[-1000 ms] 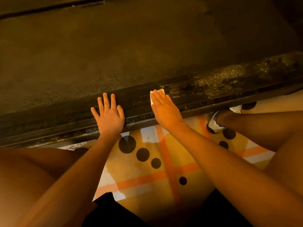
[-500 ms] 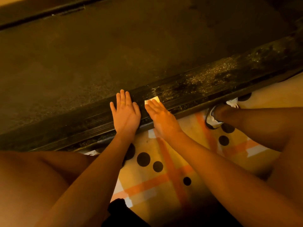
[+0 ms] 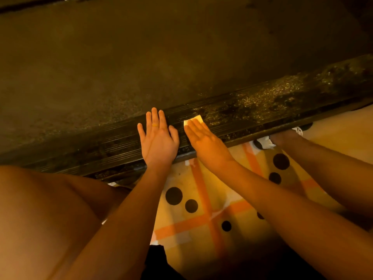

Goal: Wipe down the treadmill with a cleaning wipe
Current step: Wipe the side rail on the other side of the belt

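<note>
Crouches beside the treadmill point(image 3: 141, 63) over a dotted mat point(image 3: 203, 201). Presses the wipe point(image 3: 197, 119) flat onto the ribbed rail point(image 3: 272, 105) under the straight fingers of the right hand point(image 3: 204, 143), one pale corner showing past the fingertips. Rests the left hand point(image 3: 158, 141) flat on the same rail, just beside the right, fingers straight, grasping nothing. Plants a shoe point(image 3: 262, 144) against the rail at right.

A: How does the left hand point(image 3: 158, 138) lie?
B: Flat, palm down, fingers straight and close together, pointing to 12 o'clock. The left forearm point(image 3: 129, 209) runs in from 7 o'clock.
A: And the right hand point(image 3: 203, 142)?
B: Just beside it at 3 o'clock, flat too, fingers straight and aimed at 11 o'clock, the right forearm point(image 3: 272, 190) coming from 4 o'clock
</note>
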Motion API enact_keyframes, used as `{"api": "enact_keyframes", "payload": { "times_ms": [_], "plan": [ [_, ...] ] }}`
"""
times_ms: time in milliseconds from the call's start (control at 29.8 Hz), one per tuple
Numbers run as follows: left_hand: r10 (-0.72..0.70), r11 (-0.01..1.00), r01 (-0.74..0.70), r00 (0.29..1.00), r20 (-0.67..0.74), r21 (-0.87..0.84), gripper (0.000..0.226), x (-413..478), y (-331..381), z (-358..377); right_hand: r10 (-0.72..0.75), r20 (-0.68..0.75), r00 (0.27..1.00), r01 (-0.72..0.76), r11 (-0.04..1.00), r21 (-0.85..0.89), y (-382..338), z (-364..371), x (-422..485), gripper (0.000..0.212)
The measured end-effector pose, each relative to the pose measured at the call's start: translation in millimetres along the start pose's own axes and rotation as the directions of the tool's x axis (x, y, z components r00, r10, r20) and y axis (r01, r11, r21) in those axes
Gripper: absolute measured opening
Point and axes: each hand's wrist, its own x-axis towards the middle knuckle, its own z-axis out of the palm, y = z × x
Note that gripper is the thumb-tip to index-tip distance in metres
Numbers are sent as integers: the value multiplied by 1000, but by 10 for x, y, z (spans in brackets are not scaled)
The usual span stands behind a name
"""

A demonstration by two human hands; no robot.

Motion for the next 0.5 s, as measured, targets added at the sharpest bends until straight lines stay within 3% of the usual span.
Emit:
{"api": "enact_keyframes", "payload": {
  "times_ms": [134,302,403,470,503],
  "plan": [
    [1,1000,-1,1000,-13,-2,63,-3,-9,29,-75,14,997,75,997,-12,69,-14,-60,72],
    [3,1000,-3,1000,-14,8,63,4,-8,21,35,-31,999,-34,999,20,63,-187,492,60],
    [6,1000,-5,1000,-20,2,63,-3,-18,16,99,-69,993,-95,993,66,6,-130,346,63],
    [6,1000,-6,1000,-29,2,62,2,-14,15,72,-135,988,-64,996,63,-25,32,84,67],
    [5,1000,-5,1000,-26,4,62,0,-14,17,59,-103,993,-53,996,66,-71,54,-37,71]
  ]
}}
